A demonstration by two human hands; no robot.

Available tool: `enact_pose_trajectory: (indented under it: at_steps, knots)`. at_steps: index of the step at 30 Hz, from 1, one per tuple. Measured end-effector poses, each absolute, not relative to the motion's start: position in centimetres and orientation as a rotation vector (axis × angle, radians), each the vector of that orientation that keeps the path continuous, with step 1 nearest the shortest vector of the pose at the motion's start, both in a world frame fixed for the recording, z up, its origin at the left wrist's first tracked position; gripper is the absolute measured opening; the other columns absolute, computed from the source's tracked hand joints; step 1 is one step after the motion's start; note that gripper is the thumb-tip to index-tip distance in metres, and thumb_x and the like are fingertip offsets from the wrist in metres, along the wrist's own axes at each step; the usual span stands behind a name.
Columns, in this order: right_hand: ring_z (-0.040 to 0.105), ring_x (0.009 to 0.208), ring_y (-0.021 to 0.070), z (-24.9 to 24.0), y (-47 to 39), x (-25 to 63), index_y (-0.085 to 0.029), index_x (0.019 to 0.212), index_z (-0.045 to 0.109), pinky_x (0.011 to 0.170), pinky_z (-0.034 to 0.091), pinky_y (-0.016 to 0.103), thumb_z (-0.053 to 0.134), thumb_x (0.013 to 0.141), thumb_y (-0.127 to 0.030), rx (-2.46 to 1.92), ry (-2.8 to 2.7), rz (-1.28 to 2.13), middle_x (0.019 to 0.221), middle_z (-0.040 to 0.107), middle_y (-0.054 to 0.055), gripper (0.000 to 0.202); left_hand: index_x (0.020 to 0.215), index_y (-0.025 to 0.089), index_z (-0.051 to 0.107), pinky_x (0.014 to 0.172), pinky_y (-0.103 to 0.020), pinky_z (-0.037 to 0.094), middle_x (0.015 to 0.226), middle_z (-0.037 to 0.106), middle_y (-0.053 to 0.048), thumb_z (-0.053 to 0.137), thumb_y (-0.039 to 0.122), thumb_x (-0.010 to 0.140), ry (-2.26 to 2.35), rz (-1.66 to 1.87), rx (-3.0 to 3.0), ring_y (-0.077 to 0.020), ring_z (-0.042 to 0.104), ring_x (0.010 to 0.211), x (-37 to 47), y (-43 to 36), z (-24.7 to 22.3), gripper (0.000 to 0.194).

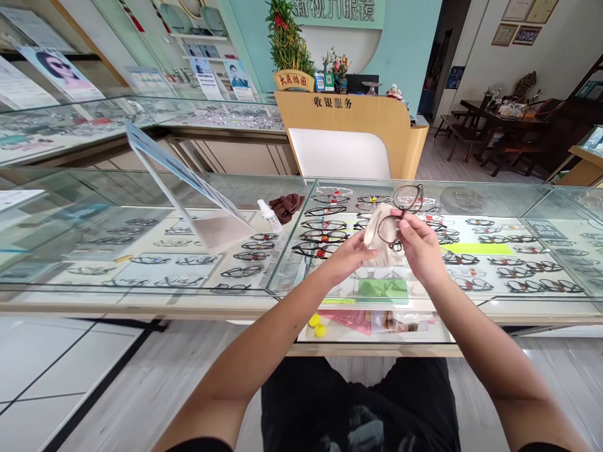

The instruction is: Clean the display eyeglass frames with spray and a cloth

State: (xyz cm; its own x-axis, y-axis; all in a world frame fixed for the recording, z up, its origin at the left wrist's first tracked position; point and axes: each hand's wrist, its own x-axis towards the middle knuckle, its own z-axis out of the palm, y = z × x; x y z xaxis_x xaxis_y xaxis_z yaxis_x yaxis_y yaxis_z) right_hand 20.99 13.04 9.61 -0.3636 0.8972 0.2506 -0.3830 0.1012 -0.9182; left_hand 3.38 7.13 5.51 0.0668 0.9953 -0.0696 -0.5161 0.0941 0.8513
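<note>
Above the glass display case, my right hand [418,242] pinches a pair of eyeglasses [407,198] with a dark round frame, held tilted with one lens above the other. A cream cloth [382,250] hangs from my left hand [351,256], whose fingers are closed on it. The cloth lies against the lower lens. Behind and left of my hands, a small white bottle [269,216] with a white cap stands on the glass beside a crumpled brown cloth [286,207].
Rows of eyeglass frames [325,235] lie inside the glass case [271,290]. A tilted display stand [188,188] rises at left. Beyond the case is a wooden cashier counter [348,116] with a potted plant [288,44]. An opened drawer [377,348] sits before my lap.
</note>
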Motion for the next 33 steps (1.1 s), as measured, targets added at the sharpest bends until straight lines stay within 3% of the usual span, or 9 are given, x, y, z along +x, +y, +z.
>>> enact_pose_trajectory:
  at_steps: [3,6,13,19,22,26,33]
  knots:
    - [0.072,0.123,0.0281,10.1,13.6,21.5,-0.031,0.102,0.084,0.114,0.056,0.047,0.095,0.073,-0.063,-0.583,-1.238,1.483,0.128,0.083,0.003,0.045,0.105,0.017,0.080,0.100,-0.039,0.063,0.096,0.083,-0.007,0.099,0.033,0.076,0.891,1.378,0.742,-0.0271,0.081,0.106,3.3,7.4,4.9,0.038]
    - [0.073,0.118,0.0251,10.3,13.9,21.8,-0.031,0.099,0.085,0.113,0.057,0.045,0.096,0.074,-0.059,-0.571,-1.203,1.478,0.127,0.083,0.001,0.040,0.101,0.017,0.082,0.101,-0.037,0.062,0.097,0.085,-0.008,0.094,0.038,0.084,0.880,1.473,0.684,-0.0268,0.080,0.111,3.0,7.8,4.8,0.030]
    - [0.076,0.115,0.0270,10.6,13.8,22.0,-0.029,0.099,0.084,0.103,0.062,0.046,0.095,0.074,-0.059,-0.464,-1.251,1.654,0.119,0.084,0.004,0.040,0.118,0.015,0.082,0.099,-0.032,0.060,0.120,0.085,-0.010,0.082,0.038,0.096,0.783,1.533,0.606,-0.0239,0.079,0.116,1.8,8.4,6.0,0.032]
    - [0.076,0.107,0.0261,10.5,14.0,22.3,-0.029,0.099,0.082,0.098,0.063,0.045,0.096,0.072,-0.060,-0.494,-1.289,1.671,0.119,0.084,0.005,0.044,0.093,0.018,0.084,0.090,-0.032,0.057,0.094,0.084,-0.006,0.097,0.044,0.078,0.852,1.591,0.744,-0.0252,0.078,0.100,1.5,8.1,6.7,0.033]
    - [0.076,0.104,0.0256,10.5,14.2,22.4,-0.031,0.094,0.083,0.098,0.062,0.045,0.097,0.069,-0.063,-0.494,-1.290,1.653,0.118,0.084,0.004,0.043,0.083,0.018,0.081,0.072,-0.028,0.053,0.078,0.077,-0.003,0.099,0.055,0.071,0.995,1.622,0.913,-0.0197,0.071,0.079,0.6,7.7,8.2,0.042]
    - [0.070,0.125,0.0293,10.8,14.6,22.7,-0.032,0.087,0.083,0.113,0.056,0.048,0.097,0.067,-0.066,-0.520,-1.324,1.500,0.117,0.082,0.003,0.042,0.075,0.017,0.077,0.056,-0.024,0.036,0.068,0.066,0.001,0.097,0.056,0.071,1.243,1.505,1.204,-0.0119,0.054,0.061,-1.5,6.7,12.1,0.045]
    - [0.055,0.154,0.0323,11.5,14.4,22.8,-0.033,0.090,0.087,0.131,0.042,0.052,0.096,0.072,-0.061,-0.379,-1.451,1.660,0.131,0.081,0.006,0.034,0.073,0.017,0.075,0.055,-0.026,0.035,0.067,0.066,-0.002,0.088,0.050,0.079,1.278,0.859,1.757,-0.0150,0.056,0.060,-2.2,5.7,18.2,0.036]
